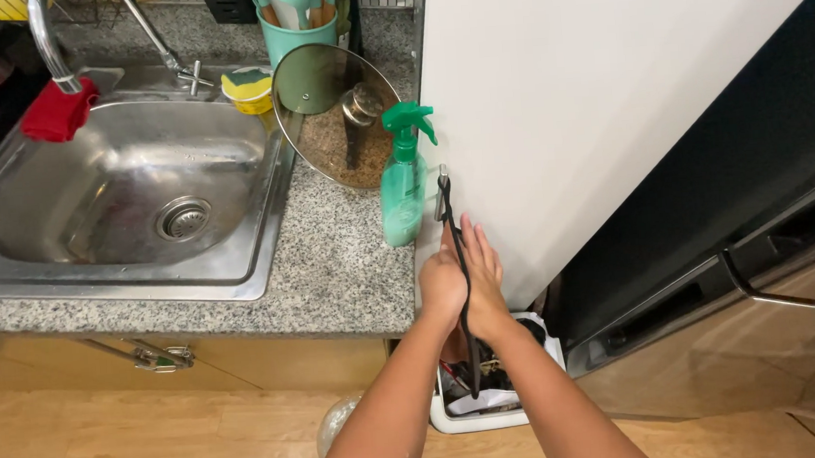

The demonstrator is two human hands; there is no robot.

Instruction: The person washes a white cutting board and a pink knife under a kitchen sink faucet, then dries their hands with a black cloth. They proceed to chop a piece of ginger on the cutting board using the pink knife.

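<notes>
Spray bottle [404, 183]: green, trigger top, upright on granite counter [333, 263] beside white fridge [588, 82]; label unreadable. Glass lid [333, 115] leans just behind it. Teal utensil pot [293, 31] at the back. Steel sink [128, 191], red cloth [57, 112] on faucet, yellow sponge [249, 87] at rim. Left hand [442, 289] and right hand [486, 281] pressed together, fingers closed on a black strap [461, 273], perhaps a cord, hanging into a white bin [483, 415] below.

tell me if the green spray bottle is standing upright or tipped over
Upright. The green spray bottle stands on its base on the granite counter, trigger head on top, beside the leaning glass lid.
</notes>
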